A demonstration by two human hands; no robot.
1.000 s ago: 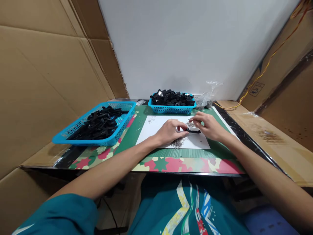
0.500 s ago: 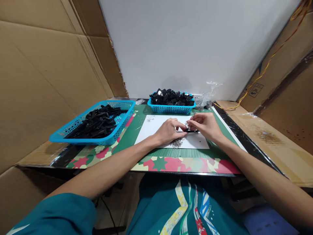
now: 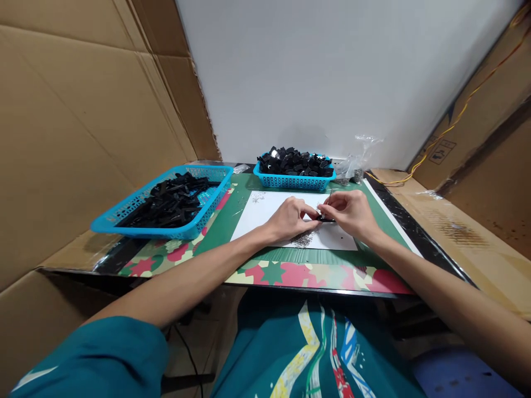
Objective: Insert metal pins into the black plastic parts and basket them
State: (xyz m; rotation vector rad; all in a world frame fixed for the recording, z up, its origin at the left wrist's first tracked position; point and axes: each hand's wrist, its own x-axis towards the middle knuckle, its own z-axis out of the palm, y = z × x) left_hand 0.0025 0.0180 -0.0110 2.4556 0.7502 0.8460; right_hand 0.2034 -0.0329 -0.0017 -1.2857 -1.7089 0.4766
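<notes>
Over a white sheet (image 3: 265,207), my left hand (image 3: 290,218) pinches the left end of a small black strip-like piece (image 3: 327,219). My right hand (image 3: 350,213) is closed just above the other end of that piece, thumb and forefinger pressed together. A thin, dark, upright tool tip (image 3: 330,194) shows by its fingers, but most of it is hidden. Beneath my left hand lies a heap of tiny metallic bits (image 3: 303,239). A smaller scatter of bits (image 3: 258,197) lies at the sheet's far left corner.
At the left stands a blue basket (image 3: 191,229) of long black pieces. Another blue basket (image 3: 294,181) at the back is heaped with short black pieces, beside a clear plastic bag (image 3: 352,166). Cardboard walls (image 3: 83,110) flank the table, with a yellow wire (image 3: 448,130) at right.
The whole view has shifted slightly. My right hand has come down a little closer over the black piece, while my left hand keeps its hold.
</notes>
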